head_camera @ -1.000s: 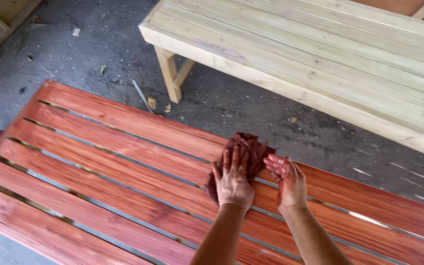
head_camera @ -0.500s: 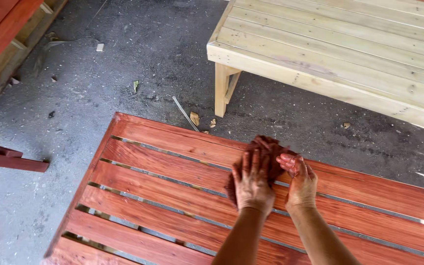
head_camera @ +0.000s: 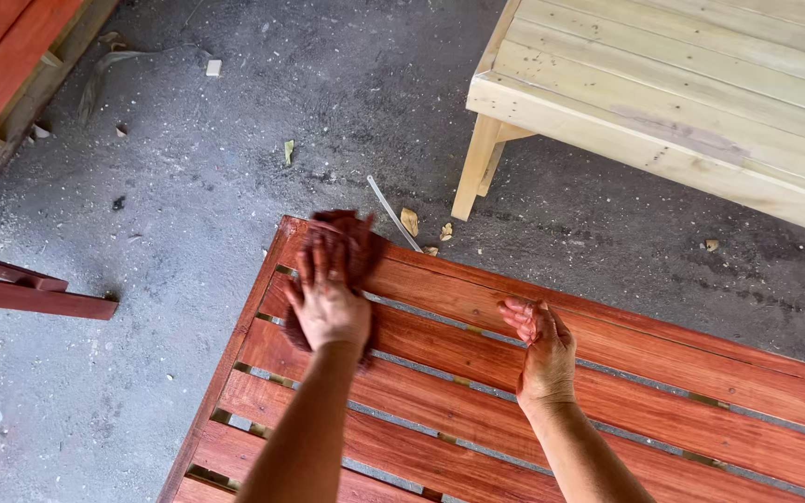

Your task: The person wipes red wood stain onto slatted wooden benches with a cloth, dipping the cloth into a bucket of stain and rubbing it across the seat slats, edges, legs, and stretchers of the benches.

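On red slats [head_camera: 477, 373], dark stained rag [head_camera: 356, 244], left hand [head_camera: 328, 298] pressing

Bare forearms, no sleeves; hands [head_camera: 328, 303] stain-smeared.
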{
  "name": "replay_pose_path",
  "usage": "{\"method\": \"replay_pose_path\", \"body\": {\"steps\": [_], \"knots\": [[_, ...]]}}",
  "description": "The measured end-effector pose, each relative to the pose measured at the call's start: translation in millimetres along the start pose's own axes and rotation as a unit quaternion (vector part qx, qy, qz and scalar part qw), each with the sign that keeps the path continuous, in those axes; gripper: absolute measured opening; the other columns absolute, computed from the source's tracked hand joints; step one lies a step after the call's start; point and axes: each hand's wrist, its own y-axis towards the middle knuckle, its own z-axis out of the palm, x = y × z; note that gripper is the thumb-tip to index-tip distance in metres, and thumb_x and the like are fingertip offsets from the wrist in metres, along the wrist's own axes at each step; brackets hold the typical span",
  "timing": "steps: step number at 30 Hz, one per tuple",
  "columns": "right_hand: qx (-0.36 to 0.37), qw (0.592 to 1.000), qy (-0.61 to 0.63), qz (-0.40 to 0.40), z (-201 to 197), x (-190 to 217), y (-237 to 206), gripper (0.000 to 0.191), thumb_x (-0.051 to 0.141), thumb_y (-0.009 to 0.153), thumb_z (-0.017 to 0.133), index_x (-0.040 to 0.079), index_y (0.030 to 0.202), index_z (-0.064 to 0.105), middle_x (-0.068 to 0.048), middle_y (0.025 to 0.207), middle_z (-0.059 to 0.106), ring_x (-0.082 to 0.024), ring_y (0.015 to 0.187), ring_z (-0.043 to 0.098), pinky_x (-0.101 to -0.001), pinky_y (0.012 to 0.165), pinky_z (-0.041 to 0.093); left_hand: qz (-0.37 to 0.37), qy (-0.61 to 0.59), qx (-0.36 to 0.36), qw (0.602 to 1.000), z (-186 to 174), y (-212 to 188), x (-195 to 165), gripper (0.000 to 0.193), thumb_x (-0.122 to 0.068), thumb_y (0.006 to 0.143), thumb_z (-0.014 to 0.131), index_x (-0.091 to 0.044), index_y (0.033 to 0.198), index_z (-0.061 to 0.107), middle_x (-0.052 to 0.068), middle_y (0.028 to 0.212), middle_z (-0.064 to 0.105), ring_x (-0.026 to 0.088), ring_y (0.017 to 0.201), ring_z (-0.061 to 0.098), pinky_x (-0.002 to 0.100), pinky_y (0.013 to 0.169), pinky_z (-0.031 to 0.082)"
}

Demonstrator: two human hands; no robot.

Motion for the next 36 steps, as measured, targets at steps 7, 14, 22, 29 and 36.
{"method": "replay_pose_path", "body": {"steps": [7, 14, 22, 29, 36], "knots": [[0.004, 0.999, -0.034, 0.0, 3, 6, -4, 0.042, 0.033, 0.108, 0.044, 0.003, 0.106, 0.073, -0.015, 0.108, 0.078, -0.024, 0.108, 0.071, -0.0418, 0.106, 0.047, -0.096, -0.05, 0.004, 0.994, 10, 47, 62, 0.083, -0.024, 0.089, 0.059, -0.03, 0.161, 0.019, 0.003, 0.17, 0.012, 0.026, 0.154, 0.015, 0.055, 0.122, 0.014], [0.015, 1.0, -0.014, -0.023, -14, 16, 8, 0.041, 0.032, 0.108, 0.047, 0.0, 0.106, 0.072, -0.017, 0.108, 0.074, -0.026, 0.113, 0.072, -0.0378, 0.103, 0.048, -0.34, -0.331, -0.121, 0.872, 32, 49, 171, 0.033, -0.021, 0.085, 0.065, -0.007, 0.114, 0.074, 0.019, 0.11, 0.076, 0.037, 0.101, 0.074, 0.046, 0.089, 0.057], [0.046, 0.998, 0.036, -0.015, 1, 10, 4, 0.04, 0.033, 0.107, 0.048, 0.0, 0.108, 0.07, -0.016, 0.113, 0.076, -0.026, 0.109, 0.071, -0.0382, 0.1, 0.048, 0.008, -0.716, -0.253, 0.651, -16, -85, 223, 0.041, -0.001, 0.105, 0.048, 0.003, 0.145, 0.053, 0.01, 0.138, 0.067, 0.024, 0.123, 0.065, 0.038, 0.116, 0.05], [0.053, 0.998, 0.044, -0.008, -1, 14, -15, 0.043, 0.035, 0.107, 0.046, 0.001, 0.107, 0.071, -0.016, 0.109, 0.077, -0.024, 0.109, 0.072, -0.0388, 0.103, 0.051, -0.137, -0.158, 0.006, 0.978, 9, -87, 176, 0.077, -0.045, 0.093, 0.05, -0.017, 0.163, 0.034, 0.015, 0.157, 0.041, 0.029, 0.141, 0.042, 0.046, 0.117, 0.039], [0.057, 0.997, 0.061, -0.003, -21, 24, -24, 0.045, 0.037, 0.107, 0.047, -0.001, 0.111, 0.071, -0.016, 0.109, 0.076, -0.025, 0.108, 0.07, -0.0397, 0.102, 0.049, -0.078, -0.006, -0.022, 0.997, 50, -74, 163, 0.064, -0.052, 0.096, 0.047, -0.029, 0.155, 0.043, -0.004, 0.174, 0.01, 0.02, 0.159, 0.011, 0.051, 0.125, 0.017]]}}
